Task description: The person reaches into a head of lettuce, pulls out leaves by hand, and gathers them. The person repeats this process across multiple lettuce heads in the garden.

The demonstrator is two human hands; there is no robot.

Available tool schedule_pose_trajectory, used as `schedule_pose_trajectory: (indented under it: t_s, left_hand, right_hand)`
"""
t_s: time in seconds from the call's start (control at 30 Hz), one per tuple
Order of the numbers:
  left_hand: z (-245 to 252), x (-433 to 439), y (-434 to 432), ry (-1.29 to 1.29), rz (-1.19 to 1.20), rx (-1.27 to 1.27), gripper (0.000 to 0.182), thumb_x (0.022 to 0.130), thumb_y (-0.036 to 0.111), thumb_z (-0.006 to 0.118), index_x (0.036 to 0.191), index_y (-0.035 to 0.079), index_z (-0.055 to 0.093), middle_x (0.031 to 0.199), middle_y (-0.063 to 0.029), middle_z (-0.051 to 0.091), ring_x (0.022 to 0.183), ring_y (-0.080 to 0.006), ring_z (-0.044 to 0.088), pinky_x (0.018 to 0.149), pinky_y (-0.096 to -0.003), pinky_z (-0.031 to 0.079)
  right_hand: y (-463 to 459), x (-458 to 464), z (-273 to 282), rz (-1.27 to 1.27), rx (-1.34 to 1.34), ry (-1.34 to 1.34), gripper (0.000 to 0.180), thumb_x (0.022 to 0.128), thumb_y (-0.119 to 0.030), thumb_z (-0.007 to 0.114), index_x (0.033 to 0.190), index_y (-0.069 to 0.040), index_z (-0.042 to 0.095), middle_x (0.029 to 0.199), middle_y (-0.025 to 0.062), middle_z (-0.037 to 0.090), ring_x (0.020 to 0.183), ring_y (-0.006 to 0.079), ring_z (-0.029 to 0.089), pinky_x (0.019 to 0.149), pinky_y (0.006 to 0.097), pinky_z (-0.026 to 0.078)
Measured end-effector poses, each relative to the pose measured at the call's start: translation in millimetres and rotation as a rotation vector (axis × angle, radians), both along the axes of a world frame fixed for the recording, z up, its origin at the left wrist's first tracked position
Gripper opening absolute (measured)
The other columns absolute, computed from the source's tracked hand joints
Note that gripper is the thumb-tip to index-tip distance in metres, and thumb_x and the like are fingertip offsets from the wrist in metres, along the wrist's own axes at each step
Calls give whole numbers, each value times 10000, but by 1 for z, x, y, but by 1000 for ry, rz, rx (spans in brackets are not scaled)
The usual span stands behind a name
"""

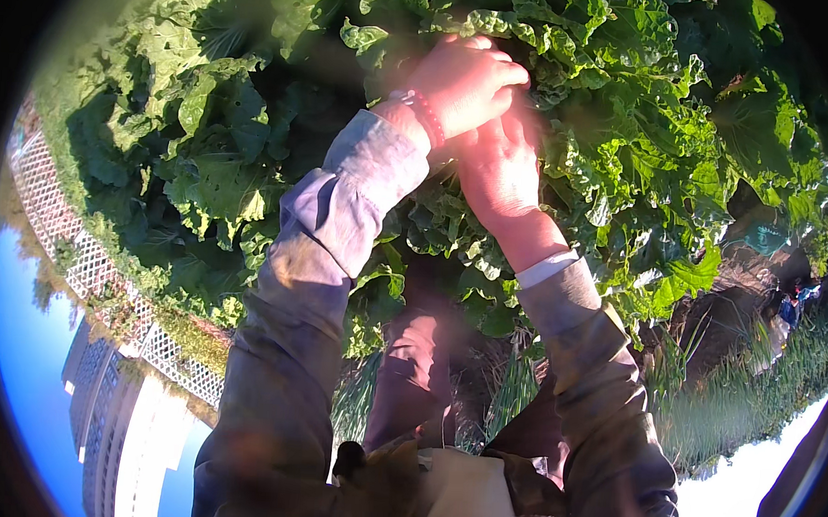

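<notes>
My left hand (466,84), with a red bead bracelet at its wrist, reaches into leafy green plants (450,225) with crinkled leaves. Its fingers are bent and lie over the fingers of my right hand (502,165). Glare washes out both hands near the fingertips, so whether either one grips a leaf or stem cannot be made out. Broad leaves surround both hands, some with small holes.
A white lattice fence (102,266) runs along the left, with a building (130,412) beyond. Narrow grass-like plants (747,405) grow at the lower right. Brown soil (702,326) shows there, near a blue item (791,311). My leg (412,383) is below my hands.
</notes>
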State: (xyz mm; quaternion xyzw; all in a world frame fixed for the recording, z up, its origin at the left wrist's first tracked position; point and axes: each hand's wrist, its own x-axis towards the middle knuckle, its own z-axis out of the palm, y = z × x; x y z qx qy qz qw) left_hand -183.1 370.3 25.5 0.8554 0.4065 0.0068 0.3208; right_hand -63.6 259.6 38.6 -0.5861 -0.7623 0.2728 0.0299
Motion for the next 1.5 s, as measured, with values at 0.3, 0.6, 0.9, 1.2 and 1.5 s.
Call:
schedule_pose_trajectory:
  t_s: [0.3,0.6,0.9,1.2,1.5]
  left_hand:
    - [-40,-39,4,207,-58,174,365,856,369,750,1200,247,744,1099,-6,693,1181,-248,610,1062,-472,427]
    - [-20,-19,12,232,120,-12,379,948,387,615,1278,234,720,1262,-37,712,1281,-251,588,1123,-514,359]
    - [-8,13,-2,429,154,-74,498,809,522,696,1248,288,713,1256,-62,703,1296,-334,556,1138,-679,252]
    - [-21,-24,-35,310,123,40,451,858,157,719,1288,291,688,1341,-67,620,1351,-307,516,1189,-680,255]
    - [-30,-38,-47,418,36,241,255,980,223,514,1027,142,752,1320,-47,677,1393,-282,532,1231,-589,259]
  right_hand:
    - [10,32,7,-200,22,432,338,867,-41,654,1199,-92,617,1187,138,619,897,363,694,790,449,592]
    - [46,48,-8,-350,-200,152,402,920,-102,601,1322,-94,594,1252,179,661,1011,395,698,870,484,589]
    - [18,47,-18,-283,-189,71,443,852,-271,789,1238,-113,640,1293,87,596,1074,315,689,875,458,590]
    - [16,56,-5,-413,-162,19,502,816,-377,835,1211,-125,652,1212,64,618,1015,302,704,819,436,605]
    - [18,48,5,-343,-252,-122,691,760,-504,860,1274,-114,610,1263,109,589,1067,302,698,831,437,611]
